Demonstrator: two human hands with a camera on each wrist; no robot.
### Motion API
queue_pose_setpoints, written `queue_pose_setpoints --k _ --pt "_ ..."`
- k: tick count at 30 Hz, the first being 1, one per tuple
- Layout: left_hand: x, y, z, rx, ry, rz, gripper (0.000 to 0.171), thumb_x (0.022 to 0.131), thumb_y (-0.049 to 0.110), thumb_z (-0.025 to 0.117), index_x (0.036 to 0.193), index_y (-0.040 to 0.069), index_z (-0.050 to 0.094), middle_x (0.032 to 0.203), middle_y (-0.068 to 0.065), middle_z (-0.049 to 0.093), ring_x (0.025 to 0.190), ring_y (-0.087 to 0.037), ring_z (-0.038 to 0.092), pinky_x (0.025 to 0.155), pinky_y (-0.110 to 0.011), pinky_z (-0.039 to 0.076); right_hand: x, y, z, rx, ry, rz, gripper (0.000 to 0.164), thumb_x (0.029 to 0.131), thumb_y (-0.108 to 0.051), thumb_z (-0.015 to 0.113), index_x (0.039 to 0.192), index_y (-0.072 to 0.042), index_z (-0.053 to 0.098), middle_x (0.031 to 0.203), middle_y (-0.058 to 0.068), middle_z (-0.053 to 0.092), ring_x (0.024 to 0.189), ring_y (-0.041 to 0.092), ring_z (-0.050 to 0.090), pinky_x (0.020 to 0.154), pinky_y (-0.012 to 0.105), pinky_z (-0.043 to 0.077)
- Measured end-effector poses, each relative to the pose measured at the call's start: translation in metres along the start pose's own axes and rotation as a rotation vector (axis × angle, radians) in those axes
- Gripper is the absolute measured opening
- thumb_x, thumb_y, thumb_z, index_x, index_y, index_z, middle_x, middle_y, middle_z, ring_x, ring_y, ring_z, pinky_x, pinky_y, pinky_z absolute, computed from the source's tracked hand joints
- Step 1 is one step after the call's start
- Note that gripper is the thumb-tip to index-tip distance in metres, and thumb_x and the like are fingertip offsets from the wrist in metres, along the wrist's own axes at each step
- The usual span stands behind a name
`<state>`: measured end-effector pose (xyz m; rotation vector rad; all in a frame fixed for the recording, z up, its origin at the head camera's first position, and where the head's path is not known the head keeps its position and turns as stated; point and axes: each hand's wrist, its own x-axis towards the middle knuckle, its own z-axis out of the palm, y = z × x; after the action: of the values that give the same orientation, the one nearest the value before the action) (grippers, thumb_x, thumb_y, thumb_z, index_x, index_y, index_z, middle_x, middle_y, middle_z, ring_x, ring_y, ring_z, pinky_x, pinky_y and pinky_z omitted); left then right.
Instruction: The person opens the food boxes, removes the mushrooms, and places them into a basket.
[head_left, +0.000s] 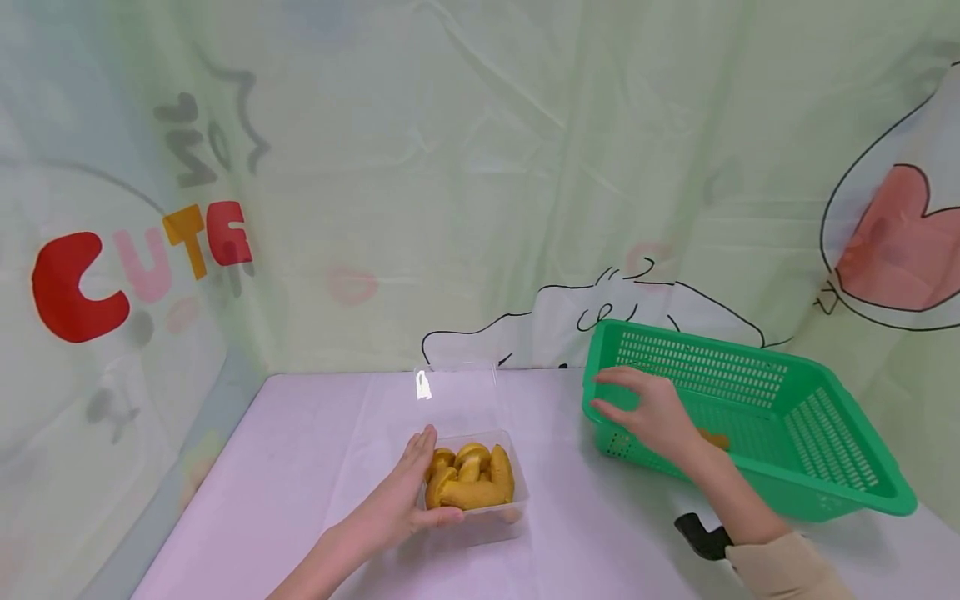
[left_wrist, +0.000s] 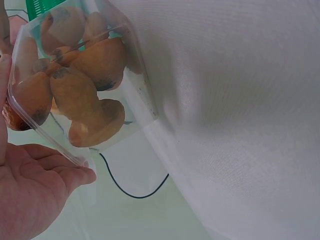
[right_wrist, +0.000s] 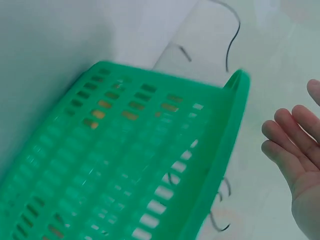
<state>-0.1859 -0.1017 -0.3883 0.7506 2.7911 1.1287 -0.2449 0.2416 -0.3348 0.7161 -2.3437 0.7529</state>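
A clear plastic box (head_left: 491, 527) stands on the table, filled with several yellow-brown mushrooms (head_left: 474, 495). Its transparent lid (head_left: 461, 396) is raised behind it. My left hand (head_left: 397, 504) holds the box by its left side, the thumb along the front and the fingers along the left wall. Through the clear wall in the left wrist view, mushrooms (left_wrist: 75, 95) show up close. Over the left end of a green basket (head_left: 795, 483), my right hand (head_left: 652, 412) hovers with thumb and fingers apart and nothing between them. A brownish-yellow piece (head_left: 716, 439) lies in the basket, partly hidden by the right forearm.
The basket has slotted walls and stands at the right of the pale table (head_left: 300, 467). A printed curtain (head_left: 465, 167) hangs behind the table and along its left side. A black object (head_left: 701, 537) sits at the right wrist, by the sleeve.
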Motion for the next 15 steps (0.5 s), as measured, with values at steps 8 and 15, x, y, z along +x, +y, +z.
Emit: queue_pose_setpoints --k 8,15 --pt "0.0 0.001 -0.001 0.0 -0.003 0.007 0.106 0.076 0.048 0.068 0.146 -0.005 0.008 0.151 -0.019 0.006 0.138 -0.034 0.003 0.107 -0.05 0.014 0.007 -0.027 0.015 0.084 -0.022 -0.075 0.029 0.071 -0.004 0.078 0.098 -0.005 0.07 0.097 0.004 0.067 0.093 0.021 0.061 0.075 0.042 0.052" --pt "0.0 0.003 -0.001 -0.003 0.002 0.019 0.104 0.077 0.042 0.071 0.145 -0.006 0.009 0.15 -0.021 0.008 0.137 -0.036 0.004 0.107 -0.051 0.014 0.009 -0.048 0.032 0.128 -0.083 -0.173 0.029 0.071 -0.004 0.079 0.098 -0.005 0.07 0.096 0.002 0.067 0.092 0.02 0.061 0.074 0.034 0.053"
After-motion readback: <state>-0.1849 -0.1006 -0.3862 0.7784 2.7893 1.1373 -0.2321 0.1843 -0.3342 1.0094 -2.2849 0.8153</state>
